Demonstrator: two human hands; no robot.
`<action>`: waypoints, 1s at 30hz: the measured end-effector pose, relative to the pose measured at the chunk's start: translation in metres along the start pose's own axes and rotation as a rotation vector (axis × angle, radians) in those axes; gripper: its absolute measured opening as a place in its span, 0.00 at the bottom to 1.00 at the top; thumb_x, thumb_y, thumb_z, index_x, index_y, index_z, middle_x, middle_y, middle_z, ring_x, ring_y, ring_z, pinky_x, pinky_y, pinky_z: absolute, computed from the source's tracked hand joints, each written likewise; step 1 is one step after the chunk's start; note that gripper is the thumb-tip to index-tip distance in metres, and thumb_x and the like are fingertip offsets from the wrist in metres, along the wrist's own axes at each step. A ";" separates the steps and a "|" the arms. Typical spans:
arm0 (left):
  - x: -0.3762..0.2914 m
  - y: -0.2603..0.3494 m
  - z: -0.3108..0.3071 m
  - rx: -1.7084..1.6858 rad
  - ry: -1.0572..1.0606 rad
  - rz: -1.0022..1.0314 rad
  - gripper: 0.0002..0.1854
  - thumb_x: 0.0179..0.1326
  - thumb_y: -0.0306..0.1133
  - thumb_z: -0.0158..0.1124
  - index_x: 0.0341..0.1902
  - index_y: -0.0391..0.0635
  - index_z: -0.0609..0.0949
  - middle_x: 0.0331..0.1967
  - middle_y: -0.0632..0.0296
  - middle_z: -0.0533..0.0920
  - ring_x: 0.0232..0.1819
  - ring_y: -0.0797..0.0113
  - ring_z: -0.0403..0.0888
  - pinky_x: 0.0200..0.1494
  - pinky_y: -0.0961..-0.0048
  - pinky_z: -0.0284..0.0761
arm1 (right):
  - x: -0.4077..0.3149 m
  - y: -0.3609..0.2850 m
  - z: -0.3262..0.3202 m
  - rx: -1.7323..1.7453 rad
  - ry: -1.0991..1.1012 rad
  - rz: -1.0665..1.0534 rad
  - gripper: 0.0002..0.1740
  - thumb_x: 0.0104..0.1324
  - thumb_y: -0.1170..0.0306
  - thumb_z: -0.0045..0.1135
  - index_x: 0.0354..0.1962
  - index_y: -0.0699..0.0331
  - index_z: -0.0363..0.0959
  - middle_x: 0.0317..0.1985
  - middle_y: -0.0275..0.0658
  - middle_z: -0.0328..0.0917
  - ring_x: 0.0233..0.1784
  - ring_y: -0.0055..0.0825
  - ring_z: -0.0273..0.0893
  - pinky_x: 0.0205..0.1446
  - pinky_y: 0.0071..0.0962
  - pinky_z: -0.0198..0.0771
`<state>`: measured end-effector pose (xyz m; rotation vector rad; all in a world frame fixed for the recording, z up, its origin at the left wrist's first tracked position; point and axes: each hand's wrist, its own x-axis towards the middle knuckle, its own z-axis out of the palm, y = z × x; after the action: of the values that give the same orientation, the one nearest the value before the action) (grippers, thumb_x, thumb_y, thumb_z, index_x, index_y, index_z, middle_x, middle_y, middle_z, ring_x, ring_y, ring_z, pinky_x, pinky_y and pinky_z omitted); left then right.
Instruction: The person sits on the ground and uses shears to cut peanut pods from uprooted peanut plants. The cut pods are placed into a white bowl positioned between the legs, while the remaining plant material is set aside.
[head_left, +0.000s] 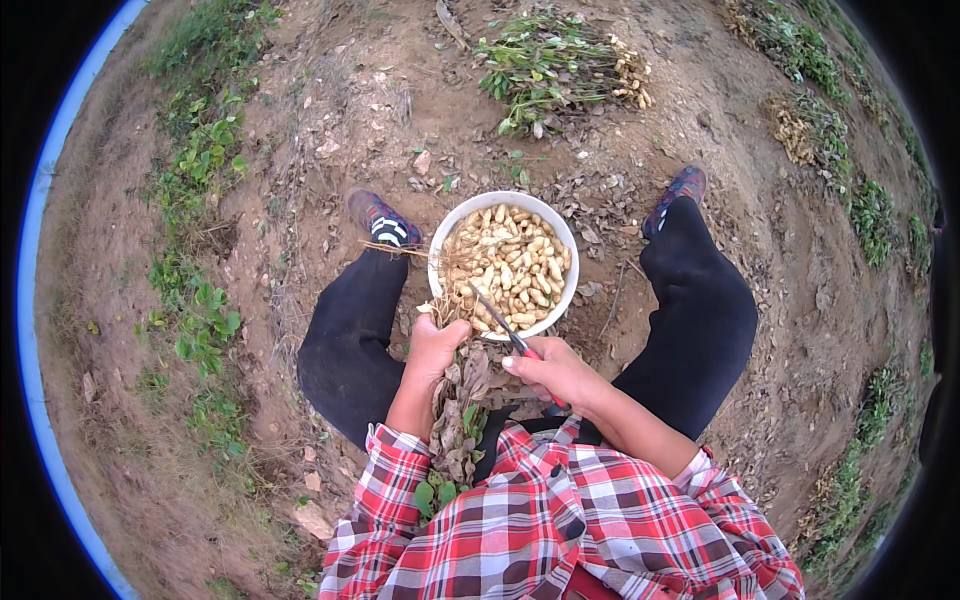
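Observation:
A round white bucket (572, 281), filled with peanuts in their shells (517, 262), stands on the soil between my feet. My left hand (435, 346) grips a peanut plant (459, 397) just past the bucket's near left rim. Its roots reach over the peanuts, and its withered leaves trail back along my forearm. In my right hand (555, 369) is a cutting tool with red handles (532, 353), probably scissors or shears. The dark blades (495, 309) point up and left over the peanuts, beside the roots. Whether the blades are parted is hard to tell.
Beyond the bucket lies a bundle of pulled peanut plants (555, 71), pods to the right. More plants with pods (795, 131) lie along the right side. Green vines (206, 322) grow at the left. My legs in black trousers (697, 300) flank the bucket. Dry leaves litter the soil.

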<state>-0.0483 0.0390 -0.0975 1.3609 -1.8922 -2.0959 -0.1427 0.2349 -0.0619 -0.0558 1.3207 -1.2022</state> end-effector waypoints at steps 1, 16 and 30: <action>-0.003 0.004 0.001 0.002 0.018 0.020 0.18 0.49 0.26 0.66 0.45 0.32 0.79 0.36 0.62 0.83 0.33 0.75 0.79 0.36 0.77 0.75 | 0.000 0.000 -0.001 -0.001 0.006 0.026 0.15 0.63 0.59 0.63 0.32 0.62 0.70 0.18 0.23 0.61 0.17 0.11 0.55 0.20 0.18 0.49; 0.006 -0.033 -0.004 0.156 0.079 0.086 0.14 0.51 0.26 0.65 0.43 0.34 0.82 0.34 0.63 0.85 0.32 0.75 0.80 0.37 0.75 0.76 | 0.008 0.007 -0.005 -0.245 0.033 0.054 0.23 0.59 0.55 0.64 0.31 0.70 0.74 0.19 0.31 0.68 0.21 0.20 0.64 0.25 0.27 0.60; -0.002 -0.021 -0.010 0.015 0.139 0.038 0.16 0.48 0.29 0.70 0.41 0.34 0.82 0.33 0.59 0.85 0.34 0.71 0.82 0.40 0.73 0.77 | -0.005 -0.001 -0.005 -0.217 -0.157 0.084 0.20 0.65 0.54 0.61 0.40 0.64 0.71 0.29 0.28 0.68 0.29 0.15 0.67 0.31 0.19 0.65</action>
<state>-0.0304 0.0379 -0.1128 1.4203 -1.8676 -1.9197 -0.1458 0.2411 -0.0592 -0.2440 1.2976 -0.9604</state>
